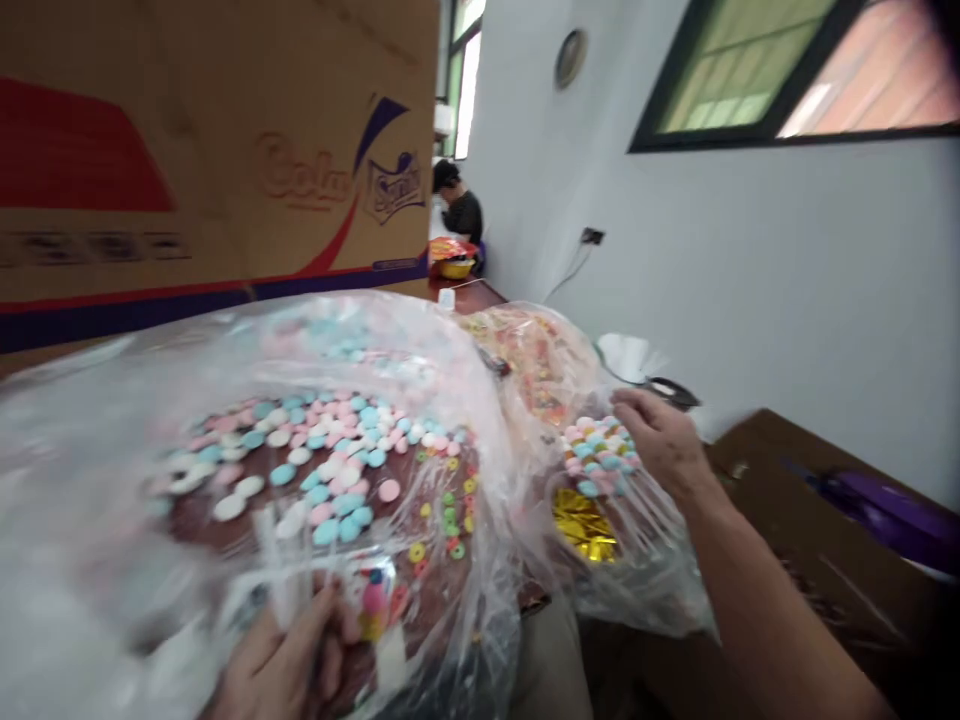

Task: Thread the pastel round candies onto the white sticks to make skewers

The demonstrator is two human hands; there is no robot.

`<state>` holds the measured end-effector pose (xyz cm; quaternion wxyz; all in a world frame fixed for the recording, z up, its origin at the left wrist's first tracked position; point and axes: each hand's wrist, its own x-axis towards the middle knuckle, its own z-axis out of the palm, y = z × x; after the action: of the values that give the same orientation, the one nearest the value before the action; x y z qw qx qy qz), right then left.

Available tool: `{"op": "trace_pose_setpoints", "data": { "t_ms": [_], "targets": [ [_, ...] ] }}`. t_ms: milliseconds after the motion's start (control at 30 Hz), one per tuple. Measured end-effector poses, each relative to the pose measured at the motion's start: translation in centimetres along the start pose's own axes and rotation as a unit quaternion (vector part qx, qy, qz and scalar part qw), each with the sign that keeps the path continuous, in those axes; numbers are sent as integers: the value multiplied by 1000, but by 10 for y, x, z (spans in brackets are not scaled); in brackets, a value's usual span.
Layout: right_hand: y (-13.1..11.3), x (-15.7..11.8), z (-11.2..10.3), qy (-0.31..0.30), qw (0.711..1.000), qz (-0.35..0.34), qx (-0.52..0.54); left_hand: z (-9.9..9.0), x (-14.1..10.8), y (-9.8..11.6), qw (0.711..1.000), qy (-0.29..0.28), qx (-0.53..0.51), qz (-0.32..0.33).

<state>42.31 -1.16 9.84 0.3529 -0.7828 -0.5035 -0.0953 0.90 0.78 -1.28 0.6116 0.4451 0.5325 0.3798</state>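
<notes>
My left hand (296, 645) is at the lower left, its fingers closed round a small bundle of white sticks (283, 565). Around it spreads a large clear plastic bag (112, 420) with loose pink, blue and white candy discs (345, 465). Small coloured candy rings (451, 515) lie at its right side. My right hand (660, 430) is pinched at the top of a smaller clear bag (645, 605). Beside its fingers is a cluster of pastel candies (600, 455), with pale sticks trailing below and gold foil (583, 525) next to it. Blur hides the exact grip.
A big printed cardboard box (225, 150) stands behind the large bag. Another bag of orange-red packets (540, 360) lies beyond the candies. At the right are a brown surface (765, 480) and a purple object (892, 510). A person (459, 205) sits at the far end.
</notes>
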Motion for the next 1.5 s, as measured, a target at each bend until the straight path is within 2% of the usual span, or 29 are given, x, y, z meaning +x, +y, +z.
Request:
{"op": "trace_pose_setpoints", "data": {
  "t_ms": [67, 100, 200, 300, 400, 467, 533, 600, 700, 733, 800, 933, 1133, 1233, 1400, 1433, 1500],
  "targets": [
    [-34, -15, 8, -1, 996, -40, 75, 3, -4, 4, 999, -26, -31, -26],
    [-51, -23, 14, -19, 992, -65, 104, 4, -5, 6, 999, -20, -31, -18],
    [-101, -44, 40, -105, 972, -134, 161, 5, -7, 7, 1000, -7, -23, -6],
    [-142, -59, 75, -200, 937, -207, 198, 4, -7, 5, 1000, 18, -19, -2],
    [-170, -64, 109, -256, 907, -276, 188, 4, -7, 5, 998, 40, -37, -2],
    [-184, -67, 127, -275, 902, -302, 139, 4, -7, 7, 998, 45, -44, -2],
    [-195, -72, 140, -287, 898, -322, 88, 5, -8, 11, 998, 48, -39, -1],
    [-205, -78, 148, -303, 879, -362, 62, 5, -9, 14, 998, 51, -35, -2],
    [-211, -89, 158, -316, 831, -457, 30, 4, -10, 16, 998, 51, -38, -2],
    [-210, -91, 162, -312, 823, -475, 12, 4, -10, 16, 998, 51, -40, -1],
    [-204, -90, 169, -294, 831, -472, -19, 4, -11, 15, 998, 48, -42, 0],
    [-188, -77, 179, -293, 862, -413, -25, 5, -11, 17, 998, 38, -45, -6],
    [-182, -69, 175, -322, 831, -453, -15, 5, -12, 21, 998, 34, -50, 1],
    [-179, -69, 170, -297, 853, -428, 25, 5, -12, 20, 999, 29, -41, 1],
    [-173, -56, 158, -261, 927, -225, 144, 4, -13, 17, 999, 22, -38, 10],
    [-172, -53, 157, -248, 933, -210, 152, 4, -12, 16, 999, 20, -38, 10],
    [-171, -51, 157, -222, 935, -229, 158, 4, -12, 17, 999, 17, -36, 8]
  ]
}}
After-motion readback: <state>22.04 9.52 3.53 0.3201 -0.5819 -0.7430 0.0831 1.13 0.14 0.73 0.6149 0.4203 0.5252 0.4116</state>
